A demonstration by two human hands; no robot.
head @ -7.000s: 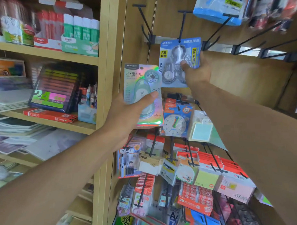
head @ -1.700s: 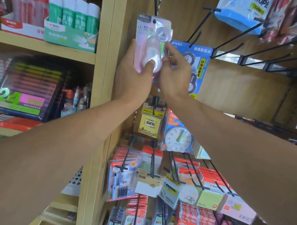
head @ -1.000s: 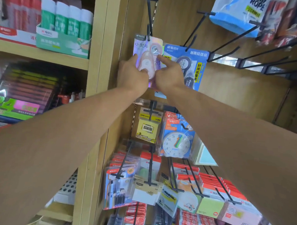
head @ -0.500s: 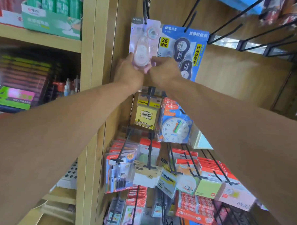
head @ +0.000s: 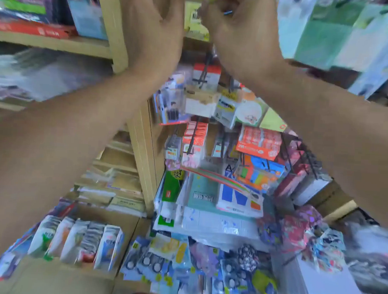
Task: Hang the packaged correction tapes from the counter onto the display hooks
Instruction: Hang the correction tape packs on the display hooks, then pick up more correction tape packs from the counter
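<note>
Both hands are raised at the top edge of the blurred view, with the bare forearms running down and outward to the lower corners. The left hand [head: 153, 31] shows its back and wrist; its fingers are cut off by the frame, so how far it is spread, or whether it holds anything, cannot be told. The right hand [head: 240, 31] has its fingers curled inward, knuckles toward the camera, close against a yellow printed card pack [head: 194, 18] hanging between the two hands; whether the fingers actually pinch anything is hidden. The hung correction tapes are out of view above the frame. Below the wrists, black wire display hooks [head: 201, 76] carry red-topped and orange blister packs [head: 258, 143]. Left of the hands stands a pale wooden shelf upright [head: 115, 27]. At the bottom, blue-carded packaged correction tapes [head: 148, 262] lie loosely heaped on the counter, beside a row of glossy upright sachets [head: 80, 242] in a cardboard box.
</note>
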